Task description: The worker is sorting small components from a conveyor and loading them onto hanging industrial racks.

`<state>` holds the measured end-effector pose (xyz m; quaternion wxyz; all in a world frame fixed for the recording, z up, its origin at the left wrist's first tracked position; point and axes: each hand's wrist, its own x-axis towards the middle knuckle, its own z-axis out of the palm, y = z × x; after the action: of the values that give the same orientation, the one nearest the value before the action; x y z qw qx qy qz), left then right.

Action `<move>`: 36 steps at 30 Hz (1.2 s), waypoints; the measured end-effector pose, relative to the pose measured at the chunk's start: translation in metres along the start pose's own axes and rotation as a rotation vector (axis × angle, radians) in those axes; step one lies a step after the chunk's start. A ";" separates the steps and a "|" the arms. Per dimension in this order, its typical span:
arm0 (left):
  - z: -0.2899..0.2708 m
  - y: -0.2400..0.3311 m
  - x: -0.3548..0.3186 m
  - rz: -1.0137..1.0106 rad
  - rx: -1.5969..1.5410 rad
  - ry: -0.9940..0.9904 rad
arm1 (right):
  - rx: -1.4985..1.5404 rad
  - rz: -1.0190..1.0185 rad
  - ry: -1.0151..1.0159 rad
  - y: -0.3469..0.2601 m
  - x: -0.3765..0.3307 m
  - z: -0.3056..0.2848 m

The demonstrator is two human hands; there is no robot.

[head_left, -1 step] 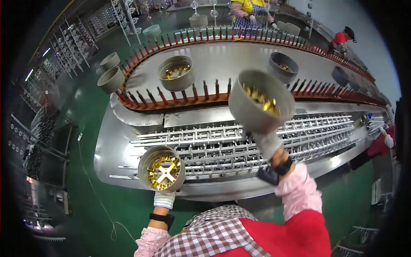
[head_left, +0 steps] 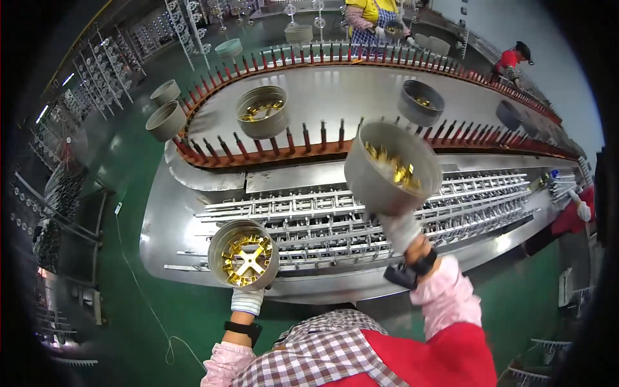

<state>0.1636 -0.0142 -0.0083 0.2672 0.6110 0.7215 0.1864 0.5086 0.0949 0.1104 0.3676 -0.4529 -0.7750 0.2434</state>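
Note:
My gloved left hand [head_left: 248,300] grips a round grey-beige tub [head_left: 219,267] from below, at the near left edge of the steel bench. Inside the tub a ring of shiny gold pieces [head_left: 240,280] surrounds a cross-shaped part [head_left: 251,259] with a small centre hole. Farther right, my gloved right hand [head_left: 401,231] closes on a second grey tub [head_left: 373,184], raised and tilted above the bench. Gold pieces [head_left: 401,173] lie bunched in it. The tubs hide most of the fingers on both hands.
Rows of silver metal racks [head_left: 322,222] cover the bench. Beyond runs an oval conveyor [head_left: 293,155] with upright red-and-black pegs. Two tubs with gold pieces, a left one [head_left: 261,129] and a right one [head_left: 419,115], stand inside its loop. Co-workers [head_left: 374,19] work beyond and at right.
My right hand and its tub have come slightly lower and nearer to me. The left tub has hardly moved. Across the conveyor, the co-worker's hands have shifted.

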 end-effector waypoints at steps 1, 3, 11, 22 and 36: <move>-0.002 0.004 0.000 0.011 -0.029 -0.008 | 0.049 0.006 0.063 -0.002 -0.023 0.012; -0.015 0.028 0.000 -0.001 0.001 -0.115 | 0.159 0.049 0.154 0.008 -0.052 0.040; -0.010 0.006 0.004 0.110 0.144 0.032 | 1.104 0.181 0.112 0.026 -0.079 0.140; -0.008 0.011 -0.003 0.163 -0.118 0.086 | 0.127 0.228 0.047 0.024 -0.092 0.160; 0.070 -0.112 0.067 0.430 0.636 0.177 | -0.128 0.138 0.010 0.044 -0.101 0.172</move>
<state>0.1115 0.0267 -0.1401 -0.0436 0.7821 0.6191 0.0571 0.4277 0.0196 -0.0617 0.3242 -0.5292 -0.7538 0.2158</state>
